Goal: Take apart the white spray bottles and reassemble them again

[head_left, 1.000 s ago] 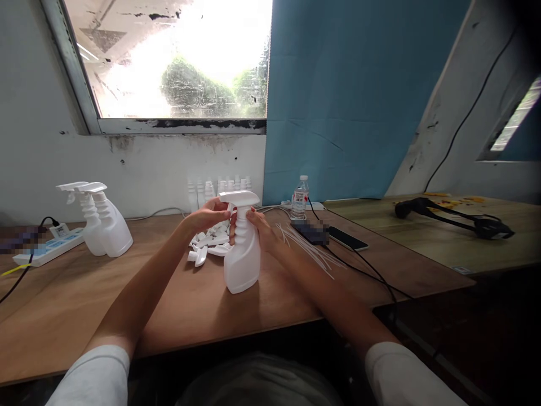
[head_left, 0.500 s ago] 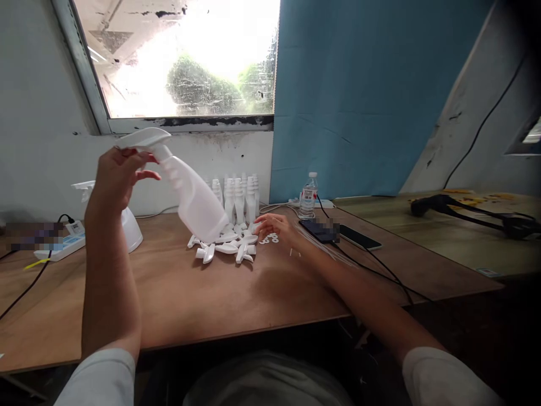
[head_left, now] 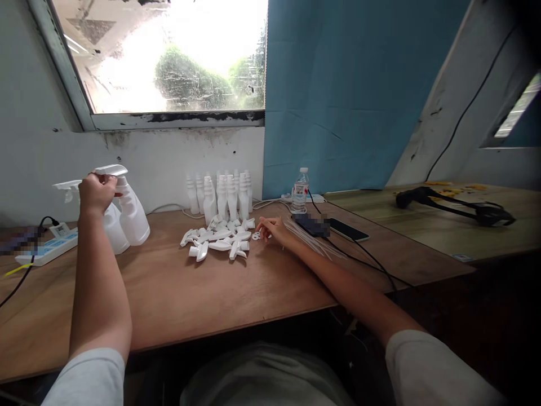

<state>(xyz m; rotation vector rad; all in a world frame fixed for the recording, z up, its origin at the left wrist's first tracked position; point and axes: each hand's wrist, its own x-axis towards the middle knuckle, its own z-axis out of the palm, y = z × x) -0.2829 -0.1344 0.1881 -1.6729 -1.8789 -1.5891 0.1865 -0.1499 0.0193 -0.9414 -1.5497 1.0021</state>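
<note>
At the left, my left hand point(head_left: 98, 192) grips the trigger head of a white spray bottle point(head_left: 134, 217), which is nearly upright at the table's back left. Another spray bottle point(head_left: 114, 231) stands beside it, partly behind my wrist. My right hand point(head_left: 271, 228) is over small white rings point(head_left: 256, 235) right of the pile; its fingers are curled, and anything between them is too small to make out. Loose white trigger heads point(head_left: 220, 245) lie in a pile at the middle. Behind them stand several white bottles point(head_left: 231, 197) without heads.
Thin clear tubes point(head_left: 313, 241), a phone point(head_left: 349, 229) and cables lie right of my right hand. A water bottle point(head_left: 300, 190) stands behind them. A power strip point(head_left: 46, 250) is at the far left. A black strap-like object point(head_left: 448, 207) rests on the right-hand table.
My left hand has lowered the spray bottle leftward, from above the pile to beside the other spray bottle. My right hand stays near the rings, its fingers more curled. The view has shifted slightly.
</note>
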